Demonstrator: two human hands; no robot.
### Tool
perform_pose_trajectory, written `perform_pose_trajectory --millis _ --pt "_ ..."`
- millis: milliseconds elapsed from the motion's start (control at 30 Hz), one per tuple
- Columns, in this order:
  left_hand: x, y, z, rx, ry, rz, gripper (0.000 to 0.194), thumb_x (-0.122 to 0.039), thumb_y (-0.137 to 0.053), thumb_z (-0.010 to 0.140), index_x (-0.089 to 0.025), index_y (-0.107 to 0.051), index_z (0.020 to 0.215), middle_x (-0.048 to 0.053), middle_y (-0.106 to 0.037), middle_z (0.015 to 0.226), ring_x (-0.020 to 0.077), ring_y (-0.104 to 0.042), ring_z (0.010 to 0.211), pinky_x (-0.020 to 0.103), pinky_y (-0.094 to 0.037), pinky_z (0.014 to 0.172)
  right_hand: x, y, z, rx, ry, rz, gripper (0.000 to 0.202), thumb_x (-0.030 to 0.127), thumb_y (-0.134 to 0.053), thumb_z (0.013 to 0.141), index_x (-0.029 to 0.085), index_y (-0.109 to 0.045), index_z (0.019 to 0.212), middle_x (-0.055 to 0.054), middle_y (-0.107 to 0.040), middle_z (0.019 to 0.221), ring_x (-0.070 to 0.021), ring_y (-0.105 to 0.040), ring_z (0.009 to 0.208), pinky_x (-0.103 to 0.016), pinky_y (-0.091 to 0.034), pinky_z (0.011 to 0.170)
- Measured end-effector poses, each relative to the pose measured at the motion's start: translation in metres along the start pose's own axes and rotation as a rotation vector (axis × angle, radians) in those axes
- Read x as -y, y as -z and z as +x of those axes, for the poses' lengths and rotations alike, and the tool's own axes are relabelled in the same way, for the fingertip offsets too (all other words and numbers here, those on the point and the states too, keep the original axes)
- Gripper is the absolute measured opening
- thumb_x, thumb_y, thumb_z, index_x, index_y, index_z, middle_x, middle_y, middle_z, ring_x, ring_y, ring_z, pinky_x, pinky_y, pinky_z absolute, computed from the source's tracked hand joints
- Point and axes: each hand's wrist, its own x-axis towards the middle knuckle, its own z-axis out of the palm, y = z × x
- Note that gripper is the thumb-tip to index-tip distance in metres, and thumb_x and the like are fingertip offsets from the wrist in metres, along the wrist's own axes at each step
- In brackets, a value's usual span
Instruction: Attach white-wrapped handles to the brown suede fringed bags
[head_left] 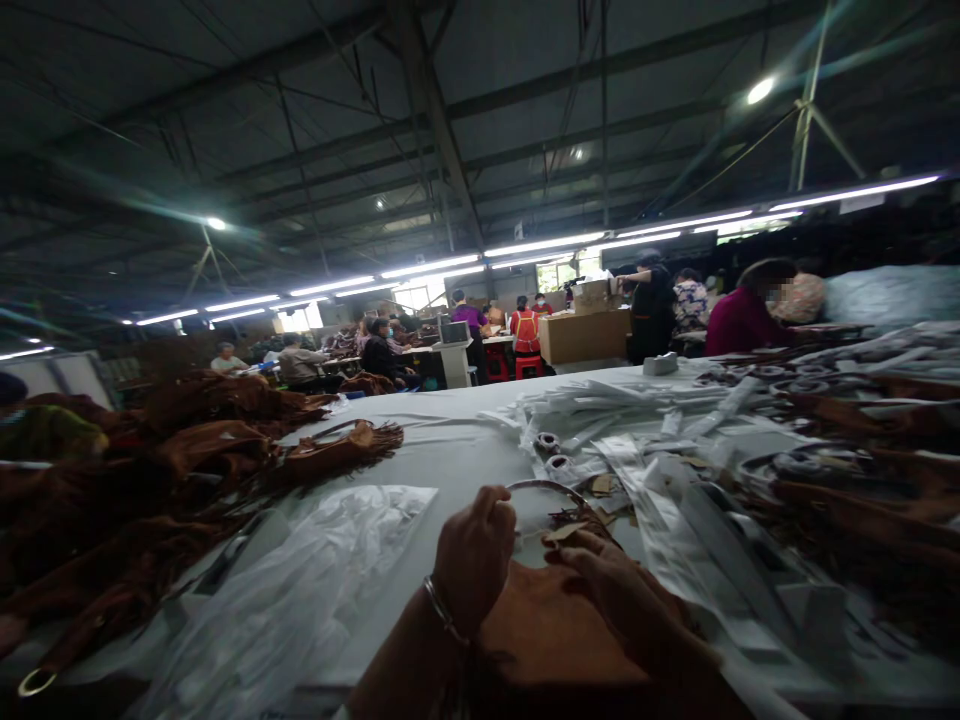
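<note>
A brown leather-like bag (551, 625) with a ring-shaped handle (544, 485) lies directly before me on the white table. My left hand (474, 550), wearing a bracelet at the wrist, is raised over the bag's left side with its fingers curled closed. Whatever it may hold is hidden behind the fingers. With fingertips pinched, my right hand (611, 590) grips a small flat tan piece (564, 534) above the bag's upper edge. Dark fringe-like strands (568, 515) show just beyond that piece.
Clear plastic bags (315, 580) lie at left, near a heap of brown fringed bags (217, 450). White foam strips (675, 470), rolls (547, 441) and more brown pieces (885, 505) cover the right. A large carton (585, 338) and several seated people are farther back.
</note>
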Motion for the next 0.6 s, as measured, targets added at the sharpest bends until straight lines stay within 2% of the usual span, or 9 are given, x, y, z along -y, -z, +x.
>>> perform_pose_trajectory --millis 33,100,167,233,267,333,400,500,600 --pt "0.002 0.006 0.005 0.041 -0.073 0.022 0.013 -0.013 -0.048 0.092 -0.019 -0.058 0.088 0.005 -0.066 0.104 0.016 -0.063 0.077 0.027 -0.048 0.07 0.0 0.003 0.001 -0.018 0.035 -0.131 0.022 0.036 -0.064 0.079 0.018 -0.069 0.09 -0.008 -0.069 0.098 -0.0263 -0.063 0.098 -0.032 -0.049 0.071" --pt "0.002 0.017 0.018 0.134 -0.18 0.045 0.011 -0.015 -0.049 0.092 -0.019 -0.059 0.09 0.003 -0.068 0.092 0.0153 -0.062 0.07 0.026 -0.046 0.063 0.009 0.004 0.004 -0.07 0.205 -0.336 0.018 0.034 -0.065 0.078 0.018 -0.068 0.085 -0.008 -0.068 0.098 -0.026 -0.062 0.095 -0.034 -0.049 0.075" --pt "-0.001 0.028 0.032 0.211 -0.244 0.077 0.01 -0.017 -0.05 0.093 -0.019 -0.059 0.089 0.003 -0.067 0.084 0.0154 -0.061 0.065 0.025 -0.042 0.058 0.025 -0.003 0.009 -0.082 0.398 -0.409 0.023 0.031 -0.07 0.077 0.021 -0.069 0.098 -0.008 -0.066 0.114 -0.0265 -0.059 0.105 -0.036 -0.048 0.086" --pt "-0.006 0.037 0.046 0.265 -0.311 0.097 0.009 -0.019 -0.052 0.092 -0.019 -0.06 0.089 0.003 -0.066 0.083 0.0155 -0.06 0.065 0.025 -0.04 0.056 0.042 -0.016 0.015 0.031 0.465 -0.344 0.043 0.029 -0.075 0.074 0.026 -0.066 0.116 -0.006 -0.062 0.122 -0.0263 -0.056 0.111 -0.037 -0.046 0.091" --pt "-0.007 0.041 0.052 0.282 -0.341 0.114 0.009 -0.019 -0.053 0.092 -0.019 -0.061 0.089 0.003 -0.065 0.083 0.0155 -0.06 0.066 0.025 -0.04 0.056 0.047 -0.023 0.018 0.112 0.455 -0.275 0.045 0.028 -0.076 0.075 0.026 -0.065 0.118 -0.006 -0.064 0.117 -0.0252 -0.057 0.108 -0.036 -0.047 0.089" --pt "-0.007 0.049 0.061 0.305 -0.369 0.174 0.008 -0.018 -0.054 0.091 -0.02 -0.062 0.089 0.003 -0.064 0.083 0.0152 -0.058 0.066 0.024 -0.039 0.056 0.047 -0.035 0.024 0.234 0.394 -0.14 0.036 0.027 -0.074 0.076 0.022 -0.068 0.111 -0.004 -0.067 0.092 -0.02 -0.06 0.087 -0.03 -0.049 0.074" --pt "-0.001 0.056 0.066 0.3 -0.347 0.248 0.012 -0.014 -0.052 0.09 -0.02 -0.062 0.088 0.003 -0.061 0.081 0.0144 -0.054 0.062 0.024 -0.037 0.055 0.035 -0.039 0.027 0.22 0.331 -0.092 0.031 0.025 -0.073 0.076 0.019 -0.069 0.105 0.001 -0.06 0.072 -0.0135 -0.054 0.065 -0.024 -0.044 0.059" --pt "0.011 0.059 0.064 0.259 -0.282 0.29 0.015 -0.012 -0.048 0.09 -0.019 -0.06 0.086 0.003 -0.057 0.078 0.0135 -0.049 0.057 0.025 -0.033 0.052 0.011 -0.029 0.024 0.121 0.246 -0.163 0.038 0.021 -0.074 0.072 0.018 -0.07 0.109 0.003 -0.057 0.068 -0.0094 -0.046 0.055 -0.02 -0.036 0.049" --pt "0.015 0.051 0.057 0.297 -0.284 0.284 0.01 -0.015 -0.051 0.09 -0.019 -0.06 0.087 0.003 -0.057 0.078 0.0139 -0.049 0.056 0.025 -0.031 0.05 0.006 -0.016 0.019 0.225 0.116 -0.235 0.041 0.023 -0.074 0.073 0.02 -0.069 0.114 0.0 -0.063 0.079 -0.0084 -0.046 0.051 -0.02 -0.035 0.044"
